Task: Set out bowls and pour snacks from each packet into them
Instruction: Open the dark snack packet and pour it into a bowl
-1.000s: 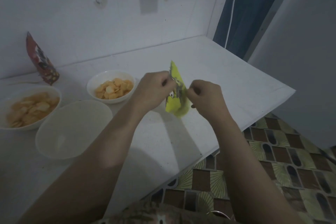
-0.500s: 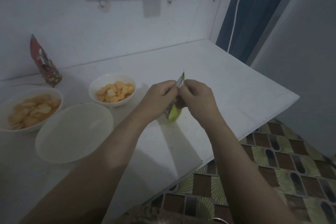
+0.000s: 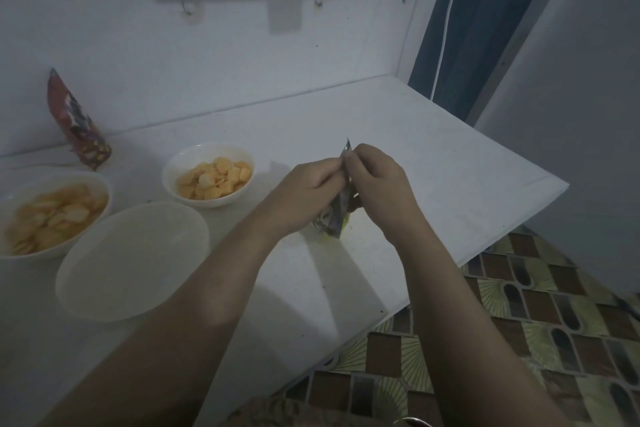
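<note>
A small yellow-and-silver snack packet (image 3: 335,217) stands edge-on over the white table (image 3: 433,163). My left hand (image 3: 304,192) and my right hand (image 3: 377,180) both pinch its top edge, close together. To the left is a small white bowl (image 3: 207,174) filled with orange snacks. A larger white bowl (image 3: 52,210) at the far left holds pale chips. An empty translucent bowl (image 3: 133,260) sits nearer me.
A red snack packet (image 3: 78,125) leans against the white wall at the back left. The table's right edge drops to a patterned tile floor (image 3: 519,322). A blue curtain (image 3: 485,17) hangs at the back right.
The yellow packet has turned from face-on to edge-on, and my two hands have come together at its top edge.
</note>
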The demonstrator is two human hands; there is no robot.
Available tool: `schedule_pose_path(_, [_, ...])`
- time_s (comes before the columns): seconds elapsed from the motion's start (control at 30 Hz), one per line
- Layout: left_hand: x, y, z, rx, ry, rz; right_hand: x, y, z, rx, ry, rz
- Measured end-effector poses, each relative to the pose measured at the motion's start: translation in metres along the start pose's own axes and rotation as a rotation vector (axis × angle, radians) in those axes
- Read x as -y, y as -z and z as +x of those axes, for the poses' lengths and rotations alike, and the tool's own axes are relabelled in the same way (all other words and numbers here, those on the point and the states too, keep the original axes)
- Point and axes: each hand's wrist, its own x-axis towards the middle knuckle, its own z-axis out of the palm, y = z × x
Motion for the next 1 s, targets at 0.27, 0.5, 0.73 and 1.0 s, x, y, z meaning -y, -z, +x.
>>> schedule_pose_path(0.27, [-0.003,-0.011,0.000,-0.187,-0.002,-0.088,-0.002,0.000,-0.006,0.010,0.083,0.014])
schedule_pose_path(0.5, [-0.006,-0.022,0.000,-0.343,0.103,-0.417,-0.001,-0.008,-0.010,-0.072,0.084,0.114])
schedule_pose_path(0.73, [-0.004,-0.014,-0.001,-0.284,0.045,-0.250,0.000,0.004,-0.004,0.035,-0.012,0.028])
schedule_pose_path(1.0, [-0.007,0.008,-0.003,-0.331,-0.011,0.095,0.013,0.013,-0.008,-0.047,-0.036,-0.236])
